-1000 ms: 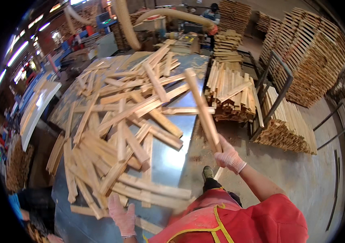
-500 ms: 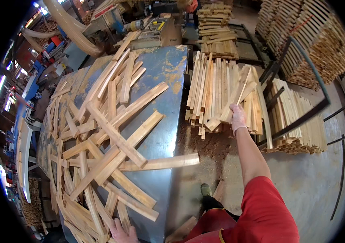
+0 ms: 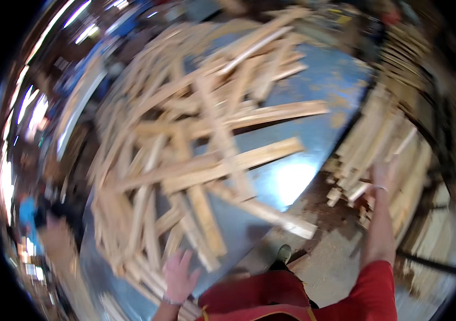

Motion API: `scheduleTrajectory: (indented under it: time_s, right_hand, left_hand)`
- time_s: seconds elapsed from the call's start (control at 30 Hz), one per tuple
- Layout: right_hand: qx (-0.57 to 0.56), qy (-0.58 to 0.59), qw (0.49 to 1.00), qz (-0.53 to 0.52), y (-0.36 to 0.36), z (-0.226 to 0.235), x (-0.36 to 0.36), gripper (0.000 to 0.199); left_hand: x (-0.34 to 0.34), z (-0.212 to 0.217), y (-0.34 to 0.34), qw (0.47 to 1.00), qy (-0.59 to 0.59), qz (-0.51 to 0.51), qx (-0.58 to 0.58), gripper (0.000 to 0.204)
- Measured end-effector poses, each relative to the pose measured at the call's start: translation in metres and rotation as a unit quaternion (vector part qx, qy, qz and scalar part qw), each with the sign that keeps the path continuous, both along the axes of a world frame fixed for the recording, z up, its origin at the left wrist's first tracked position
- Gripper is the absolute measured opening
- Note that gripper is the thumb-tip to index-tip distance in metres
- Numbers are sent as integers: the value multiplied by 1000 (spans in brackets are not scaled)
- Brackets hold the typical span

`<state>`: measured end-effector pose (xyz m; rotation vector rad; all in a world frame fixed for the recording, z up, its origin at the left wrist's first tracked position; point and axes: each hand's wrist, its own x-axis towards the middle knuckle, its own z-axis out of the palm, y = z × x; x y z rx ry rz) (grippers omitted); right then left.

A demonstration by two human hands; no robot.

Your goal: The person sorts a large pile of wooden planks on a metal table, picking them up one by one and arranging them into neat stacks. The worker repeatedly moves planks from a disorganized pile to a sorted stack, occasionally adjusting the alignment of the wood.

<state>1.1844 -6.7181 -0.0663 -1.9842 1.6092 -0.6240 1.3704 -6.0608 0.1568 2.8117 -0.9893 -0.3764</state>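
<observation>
Loose wooden strips (image 3: 268,115) lie crisscrossed in a heap on a blue-grey metal table (image 3: 321,80). At the table's near edge my left hand (image 3: 179,275) is open, its fingers spread above the lower strips and nothing held in them. My right arm reaches out to a stack of strips (image 3: 367,134) beyond the table's right edge. There my right hand (image 3: 380,174) is against a pale strip lying aslant on that stack. Motion blur smears its fingers, so whether they grip the strip is unclear.
More stacked timber (image 3: 407,59) stands at the far right, and a pale pile (image 3: 434,230) sits nearer on that side. Between table and stack, sawdust covers the floor (image 3: 327,267). A person in light blue (image 3: 27,214) is blurred at the far left.
My view has swung left, so the table fills the middle and the stack sits farther right. My left hand has come up fully into view with spread fingers. My right hand stays at the stack.
</observation>
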Motion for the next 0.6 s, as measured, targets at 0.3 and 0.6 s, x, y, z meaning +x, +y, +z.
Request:
scheduleTrajectory:
  time_s: [0.3,0.6]
  right_hand:
    - [25,-158,978,131,87,64,29,82]
    - [-54,175,855,485,368,89,89,87]
  left_hand:
    - [-7,-15,50,999,-2,44,-1,73]
    - [-52,-23,173,993,3,59,-100,69]
